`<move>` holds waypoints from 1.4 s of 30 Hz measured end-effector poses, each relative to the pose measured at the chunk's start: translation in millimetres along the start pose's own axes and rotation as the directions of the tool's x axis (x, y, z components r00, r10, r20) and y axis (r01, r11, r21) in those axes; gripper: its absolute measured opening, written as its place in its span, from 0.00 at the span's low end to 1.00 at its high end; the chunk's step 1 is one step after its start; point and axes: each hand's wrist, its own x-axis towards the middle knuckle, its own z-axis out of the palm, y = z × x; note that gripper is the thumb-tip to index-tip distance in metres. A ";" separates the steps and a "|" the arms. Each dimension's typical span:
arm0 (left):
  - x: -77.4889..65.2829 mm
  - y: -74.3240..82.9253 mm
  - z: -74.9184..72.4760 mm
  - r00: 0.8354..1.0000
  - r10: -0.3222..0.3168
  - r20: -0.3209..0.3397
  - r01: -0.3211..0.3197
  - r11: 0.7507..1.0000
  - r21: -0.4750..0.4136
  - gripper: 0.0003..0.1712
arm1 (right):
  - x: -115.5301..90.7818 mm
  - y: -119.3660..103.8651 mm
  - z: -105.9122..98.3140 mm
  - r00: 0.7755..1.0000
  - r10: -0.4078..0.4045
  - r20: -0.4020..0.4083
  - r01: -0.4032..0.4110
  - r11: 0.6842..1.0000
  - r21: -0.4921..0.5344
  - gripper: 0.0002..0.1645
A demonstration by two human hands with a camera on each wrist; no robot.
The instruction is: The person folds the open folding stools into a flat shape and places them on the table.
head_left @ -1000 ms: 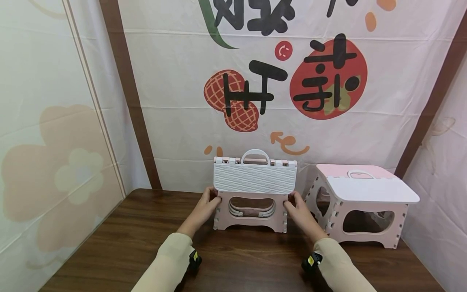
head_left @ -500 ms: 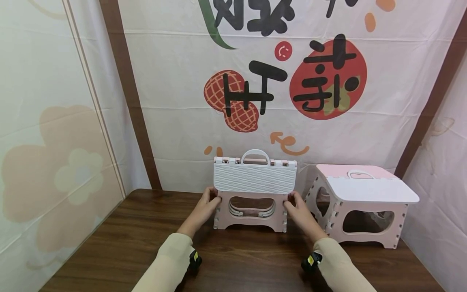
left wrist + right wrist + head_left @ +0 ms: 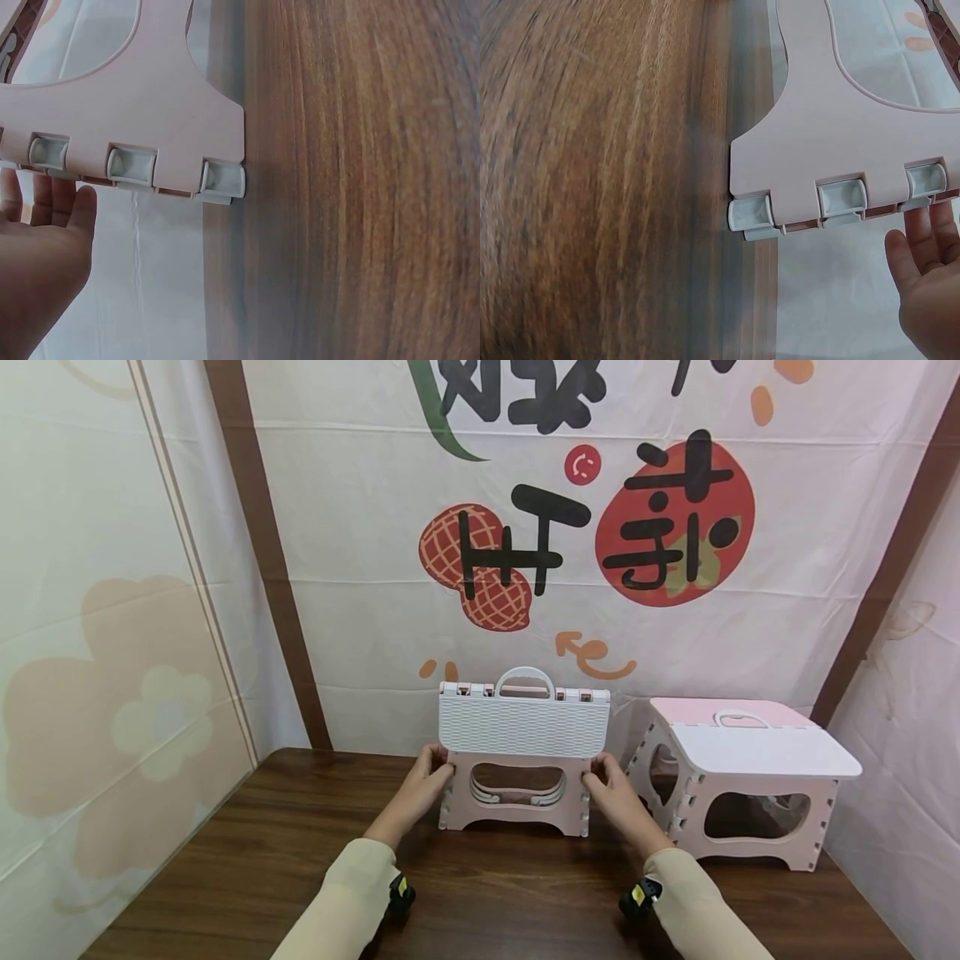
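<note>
A pink and white folding stool (image 3: 523, 727), folded nearly flat, stands upright at the back of the table. Its white textured top panel hangs over the pink leg frame, and a white carry handle rises at the top. My left hand (image 3: 422, 785) grips the frame's left side edge, thumb in front and fingers behind. On the opposite edge my right hand (image 3: 617, 789) holds the frame the same way. Pale hinge clips run along the edge of the pink leg panel (image 3: 161, 90) in the left wrist view. The right wrist view shows the matching leg panel (image 3: 802, 142) close to the tabletop.
To the right stands a second folding stool (image 3: 765, 747), unfolded on its legs, with a pink and white top. The brown wooden table (image 3: 247, 877) meets a printed cloth backdrop (image 3: 360, 635) behind the stools. Cloth walls stand at both sides.
</note>
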 end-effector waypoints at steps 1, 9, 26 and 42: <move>2.6 -4.2 0.3 1.000 -0.004 -0.005 0.004 1.000 -0.002 0.17 | -0.2 -0.8 0.0 1.000 0.002 0.000 -0.002 1.000 0.002 0.12; 17.8 -35.2 1.6 0.999 0.014 -0.030 -0.014 1.000 0.000 0.18 | -13.7 -31.2 0.3 1.000 0.014 0.011 -0.014 1.000 0.004 0.10; 18.0 -35.9 1.8 1.000 0.018 -0.015 -0.018 1.000 -0.023 0.17 | -1.7 -6.3 0.5 1.000 0.025 0.008 -0.025 1.000 0.012 0.10; 18.2 -36.4 1.8 0.999 0.014 -0.029 -0.014 1.000 0.000 0.15 | 0.3 0.2 0.8 1.000 -0.014 0.020 0.013 0.999 0.036 0.10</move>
